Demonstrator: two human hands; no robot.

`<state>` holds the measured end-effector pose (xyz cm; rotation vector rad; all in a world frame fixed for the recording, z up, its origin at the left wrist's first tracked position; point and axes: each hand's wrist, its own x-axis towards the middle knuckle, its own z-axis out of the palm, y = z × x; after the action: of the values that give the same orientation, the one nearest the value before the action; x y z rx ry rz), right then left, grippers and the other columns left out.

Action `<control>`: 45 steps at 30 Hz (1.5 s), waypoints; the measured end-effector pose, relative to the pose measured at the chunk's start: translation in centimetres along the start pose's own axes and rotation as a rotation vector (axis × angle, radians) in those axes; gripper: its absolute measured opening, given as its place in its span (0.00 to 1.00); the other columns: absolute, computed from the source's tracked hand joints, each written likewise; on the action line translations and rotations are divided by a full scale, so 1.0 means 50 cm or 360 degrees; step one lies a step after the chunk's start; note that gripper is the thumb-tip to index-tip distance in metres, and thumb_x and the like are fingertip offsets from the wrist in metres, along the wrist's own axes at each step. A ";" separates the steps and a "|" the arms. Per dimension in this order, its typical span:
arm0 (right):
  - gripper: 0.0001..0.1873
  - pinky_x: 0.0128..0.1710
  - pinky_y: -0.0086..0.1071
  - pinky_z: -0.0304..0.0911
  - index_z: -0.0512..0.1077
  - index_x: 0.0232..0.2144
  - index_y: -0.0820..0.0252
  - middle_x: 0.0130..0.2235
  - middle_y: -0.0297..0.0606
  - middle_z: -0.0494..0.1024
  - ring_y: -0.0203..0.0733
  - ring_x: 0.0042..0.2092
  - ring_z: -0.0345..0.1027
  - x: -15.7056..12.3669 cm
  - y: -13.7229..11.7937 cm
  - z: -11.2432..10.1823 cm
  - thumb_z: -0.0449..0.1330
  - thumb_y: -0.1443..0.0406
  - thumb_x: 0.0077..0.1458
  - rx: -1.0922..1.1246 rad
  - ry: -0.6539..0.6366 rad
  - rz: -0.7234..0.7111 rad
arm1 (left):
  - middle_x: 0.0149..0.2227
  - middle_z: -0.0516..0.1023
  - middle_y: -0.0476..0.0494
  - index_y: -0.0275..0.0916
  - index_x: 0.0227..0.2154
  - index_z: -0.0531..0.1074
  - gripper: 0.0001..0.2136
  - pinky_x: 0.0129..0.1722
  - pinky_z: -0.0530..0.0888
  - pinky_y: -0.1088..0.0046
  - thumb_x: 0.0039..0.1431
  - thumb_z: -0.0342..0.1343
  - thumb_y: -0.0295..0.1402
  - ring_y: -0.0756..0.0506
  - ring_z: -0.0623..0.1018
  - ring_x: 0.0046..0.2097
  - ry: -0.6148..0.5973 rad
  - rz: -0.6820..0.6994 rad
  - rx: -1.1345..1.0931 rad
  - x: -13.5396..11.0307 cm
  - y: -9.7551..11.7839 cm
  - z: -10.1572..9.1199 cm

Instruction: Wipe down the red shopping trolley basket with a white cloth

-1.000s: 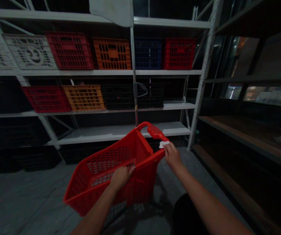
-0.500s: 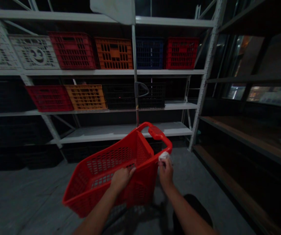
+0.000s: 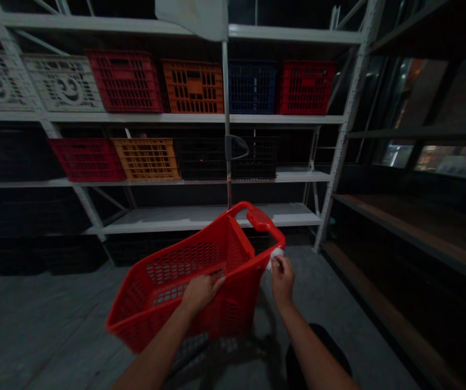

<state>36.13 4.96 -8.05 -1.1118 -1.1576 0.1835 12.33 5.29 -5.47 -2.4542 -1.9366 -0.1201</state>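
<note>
A red plastic shopping cart (image 3: 235, 306) stands in front of me, its basket pointing left and its handle (image 3: 275, 233) toward the right. My left hand (image 3: 200, 291) is closed over the near side rim, thumb lying along the edge and fingers partly hidden inside the basket. Between the fingers of my right hand (image 3: 283, 277) is a crumpled white cloth or tissue (image 3: 276, 253); which one, I cannot tell. It touches the side of the cart just below the handle's near corner.
White metal shelving (image 3: 200, 118) spans the back, holding several crates, among them an orange crate (image 3: 194, 89) and a yellow crate (image 3: 147, 160). A pole (image 3: 225, 81) with a white panel on top rises behind the cart. Dark shelves (image 3: 411, 233) run along the right.
My right hand and the white cloth or tissue have slid slightly right and up along the cart's side, toward the handle corner. My left hand keeps its hold on the rim.
</note>
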 end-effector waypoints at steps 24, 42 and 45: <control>0.09 0.37 0.34 0.60 0.68 0.32 0.61 0.32 0.39 0.72 0.42 0.36 0.64 0.254 -0.107 -0.039 0.49 0.67 0.55 -0.0746 -0.0416 -0.0574 | 0.40 0.76 0.42 0.41 0.45 0.67 0.21 0.44 0.68 0.65 0.57 0.42 0.48 0.43 0.74 0.42 0.0722 0.0323 -0.0531 -0.055 0.191 -0.090; 0.18 0.60 0.43 0.45 0.68 0.50 0.54 0.56 0.36 0.64 0.40 0.59 0.52 0.220 -0.081 0.062 0.45 0.67 0.61 -0.0146 -0.1769 -0.0863 | 0.27 0.77 0.46 0.40 0.30 0.71 0.15 0.31 0.69 0.68 0.53 0.47 0.45 0.44 0.76 0.31 0.1090 0.0371 -0.0350 -0.090 0.116 -0.064; 0.18 0.59 0.47 0.47 0.70 0.47 0.61 0.53 0.43 0.68 0.45 0.57 0.56 0.277 -0.073 0.115 0.45 0.68 0.59 -0.0282 -0.1672 -0.0622 | 0.25 0.76 0.46 0.40 0.28 0.71 0.14 0.30 0.69 0.69 0.53 0.48 0.45 0.45 0.75 0.30 0.1133 0.0372 -0.0346 -0.088 0.113 -0.059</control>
<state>36.30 15.34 3.39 -0.9051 -2.3361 0.3861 16.67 -0.49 -2.61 -2.2607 -1.3757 -1.0751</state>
